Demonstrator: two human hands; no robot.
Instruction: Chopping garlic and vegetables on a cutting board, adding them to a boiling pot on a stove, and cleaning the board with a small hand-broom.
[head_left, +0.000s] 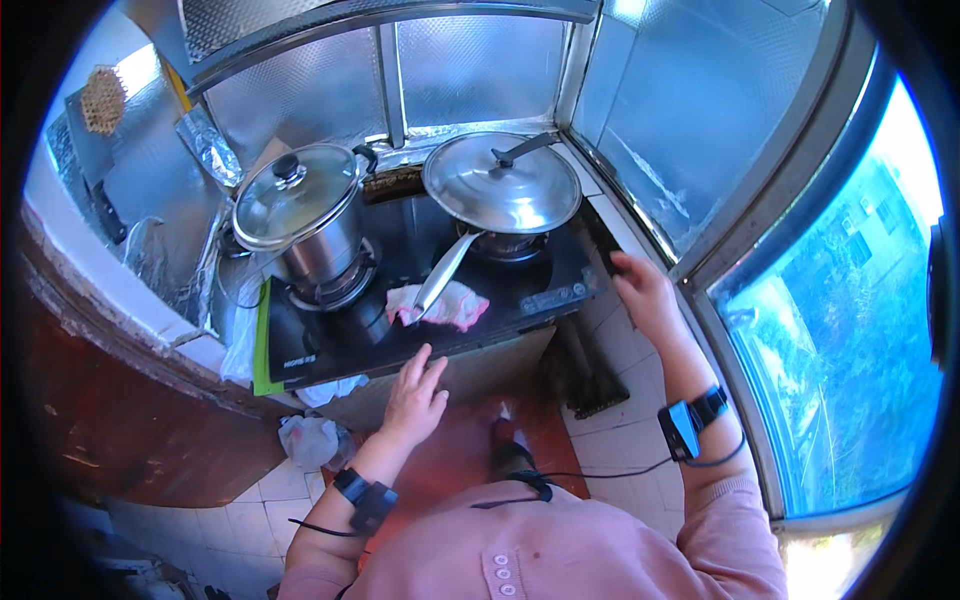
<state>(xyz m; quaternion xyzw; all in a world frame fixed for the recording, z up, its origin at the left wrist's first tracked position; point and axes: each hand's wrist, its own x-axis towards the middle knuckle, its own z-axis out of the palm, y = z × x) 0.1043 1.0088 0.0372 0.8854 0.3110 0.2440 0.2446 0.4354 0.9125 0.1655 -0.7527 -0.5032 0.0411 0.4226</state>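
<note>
My left hand (417, 394) is in the air just before the front edge of the black gas cooktop (405, 247), fingers apart and holding nothing. Off the cooktop's right end, near the window sill, my right hand (646, 294) is raised with its fingers partly bent and nothing seen in them. On the right burner sits a pan under a domed steel lid (501, 184). Its metal handle (448, 274) points toward me, over a crumpled white and pink cloth (450, 306). A steel pot (322, 251) with a glass lid (300, 196) stands on the left burner.
Foil-like panels (480, 71) and a metal-framed window (825, 337) enclose the cooktop. A green board edge (264, 337) lines its left side. Plastic bags (309, 441) hang below at the left. A cleaver (94, 142) hangs on the left wall.
</note>
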